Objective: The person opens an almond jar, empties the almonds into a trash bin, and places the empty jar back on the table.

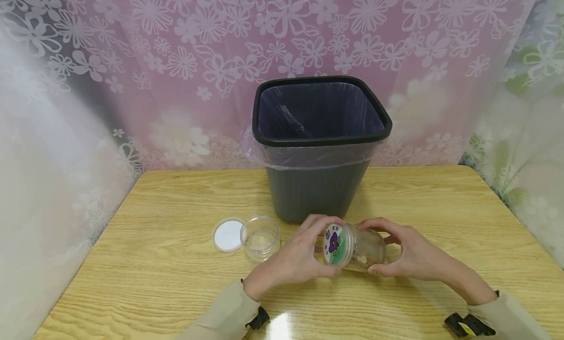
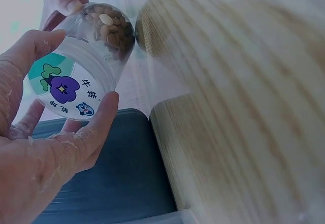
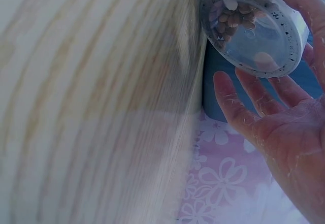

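Observation:
A clear plastic jar (image 1: 367, 252) lies tipped on its side between the two hands. Its lid (image 1: 334, 246) faces left and carries a label with a purple cartoon flower and dark characters. Small brown pieces (image 2: 110, 31), one of them pale, have gathered along the jar's lower side. The left hand (image 1: 299, 254) grips the lid end, thumb on the near side and fingers over the far side. At the base end, the right hand (image 1: 411, 252) holds the jar between thumb and fingertips. The jar's round bottom (image 3: 254, 36) shows in the right wrist view.
Behind the hands stands a dark bin (image 1: 313, 193) with a thin purplish liner over its rim. Left of them are a lidless clear jar (image 1: 260, 254) and a round white-centred lid (image 1: 227, 236). Flowered curtains (image 1: 189, 85) surround the wooden table (image 1: 167, 281).

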The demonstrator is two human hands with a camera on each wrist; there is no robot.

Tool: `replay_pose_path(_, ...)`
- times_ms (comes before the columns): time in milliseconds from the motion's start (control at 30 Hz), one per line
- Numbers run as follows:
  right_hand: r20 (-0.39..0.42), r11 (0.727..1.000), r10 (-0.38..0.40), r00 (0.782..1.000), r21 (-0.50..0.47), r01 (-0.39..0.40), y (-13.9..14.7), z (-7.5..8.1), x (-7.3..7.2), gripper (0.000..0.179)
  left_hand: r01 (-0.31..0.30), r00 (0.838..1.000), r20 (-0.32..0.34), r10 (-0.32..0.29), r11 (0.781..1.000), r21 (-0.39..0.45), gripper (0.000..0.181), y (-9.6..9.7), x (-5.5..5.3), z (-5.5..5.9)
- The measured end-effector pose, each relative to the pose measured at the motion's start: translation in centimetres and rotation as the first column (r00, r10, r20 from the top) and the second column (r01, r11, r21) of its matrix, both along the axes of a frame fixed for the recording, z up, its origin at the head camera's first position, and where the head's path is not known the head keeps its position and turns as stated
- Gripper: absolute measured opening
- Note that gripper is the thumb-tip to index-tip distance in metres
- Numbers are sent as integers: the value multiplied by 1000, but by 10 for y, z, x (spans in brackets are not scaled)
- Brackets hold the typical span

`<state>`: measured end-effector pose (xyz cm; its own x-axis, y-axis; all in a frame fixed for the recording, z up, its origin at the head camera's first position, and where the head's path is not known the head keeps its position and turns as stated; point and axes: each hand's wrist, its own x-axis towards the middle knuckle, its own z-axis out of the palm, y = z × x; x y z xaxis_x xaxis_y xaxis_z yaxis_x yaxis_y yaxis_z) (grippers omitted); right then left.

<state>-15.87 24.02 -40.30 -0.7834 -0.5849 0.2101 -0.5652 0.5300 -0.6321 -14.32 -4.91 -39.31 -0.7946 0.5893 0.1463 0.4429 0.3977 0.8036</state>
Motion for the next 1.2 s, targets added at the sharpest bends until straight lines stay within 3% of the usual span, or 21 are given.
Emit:
replay_pose_path(200, 1, 1000, 2, 1000, -5, -2, 1, -1, 0, 76, -7, 1000, 12, 7, 1000, 0, 86, 0, 0, 0)
replay_pose_path(400, 3, 1000, -4, 1000, 2, 4, 0, -1, 0, 76, -19, 997, 72, 18, 1000, 14, 84, 0, 0, 0)
replay_pose_path(600, -2, 1000, -2, 1000, 2, 2, 0, -1, 0, 76, -49, 999, 22, 50, 998, -45, 83, -1, 0, 0)
replay_pose_path(767, 0, 1000, -5, 1000, 5, 5, 0, 0, 0, 76, -53, 995, 90, 53, 999, -4, 80, 0, 0, 0)
replay_pose_path(967, 0, 1000, -11, 1000, 12, 11, 0, 0, 0, 76, -69, 990, 126, 70, 998, -12, 79, 0, 0, 0)
replay_pose_path(1200, 2, 1000, -11, 1000, 14, 11, 0, 0, 1, 75, -96, 992, 80, 102, 992, -79, 80, 0, 0, 2)
